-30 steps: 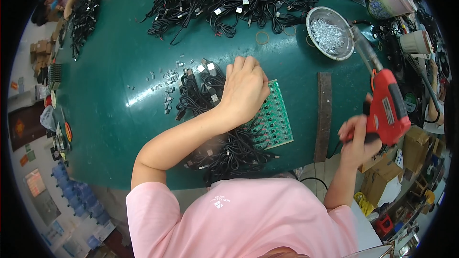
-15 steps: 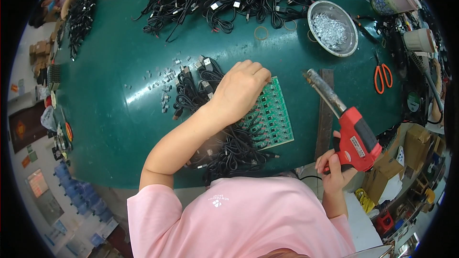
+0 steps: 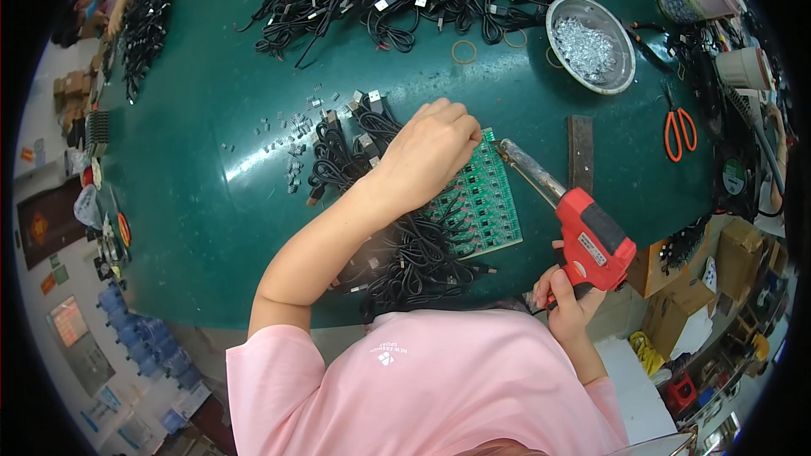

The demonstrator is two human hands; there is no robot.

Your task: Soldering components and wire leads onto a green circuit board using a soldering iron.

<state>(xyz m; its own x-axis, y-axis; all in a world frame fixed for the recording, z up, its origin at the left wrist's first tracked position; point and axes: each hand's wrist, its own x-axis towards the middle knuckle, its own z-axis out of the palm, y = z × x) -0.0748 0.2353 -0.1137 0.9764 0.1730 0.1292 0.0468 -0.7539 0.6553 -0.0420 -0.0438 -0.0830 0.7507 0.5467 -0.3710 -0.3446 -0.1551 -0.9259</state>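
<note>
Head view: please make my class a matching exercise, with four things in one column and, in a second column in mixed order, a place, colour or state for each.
Column one
1. Left hand
2. Right hand
3. Metal bowl
4. Large cable heap

Column two
A. Filled with silvery pieces
B. At the far corner of the green circuit board
C. Black, on the far side of the table
D. Gripping the red gun-shaped tool

Right pairs: 1-B, 2-D, 3-A, 4-C

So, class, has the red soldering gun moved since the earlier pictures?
Yes: the red soldering gun has moved left, toward the green circuit board. Its tip, well off the board's right side before, is now close to its upper right corner.
</note>
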